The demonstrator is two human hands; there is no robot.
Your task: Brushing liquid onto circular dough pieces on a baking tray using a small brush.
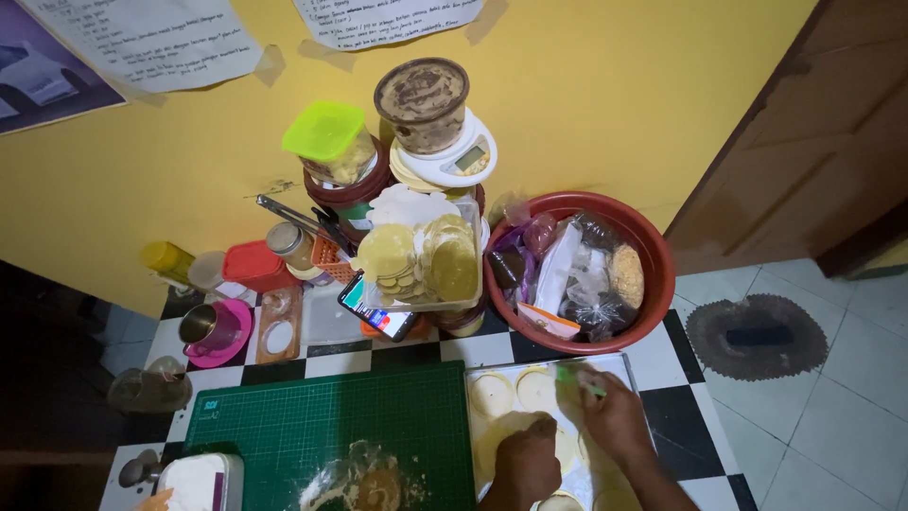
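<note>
Pale dough rounds (494, 393) lie flat on a metal tray (643, 397) at the lower middle of the head view, and both hands work over them. The right hand (615, 416) has its grip closed on a small green tool (579, 378), whose tip sits over the rounds near the tray's far edge. The left hand (527, 464) is bent down over a larger round, fingertips touching it; whether its grip is closed on anything cannot be told.

Just left of the tray lies a green cutting mat (312, 426), with a heap of flour and dough (364, 483) at its near edge. Both rest on a desk (686, 402) with a black and white chequered top. Behind the tray stands a red basin (657, 274) filled with plastic bags of ingredients. Left of the basin, a clear box of yellowish discs (421, 260) stands just behind a phone (376, 308). Above them a kitchen scale (454, 156) carries a round tub, with a green-lidded container (326, 137) alongside. A metal cup on a pink saucer (213, 331) sits further left, near the yellow wall (615, 85).
</note>
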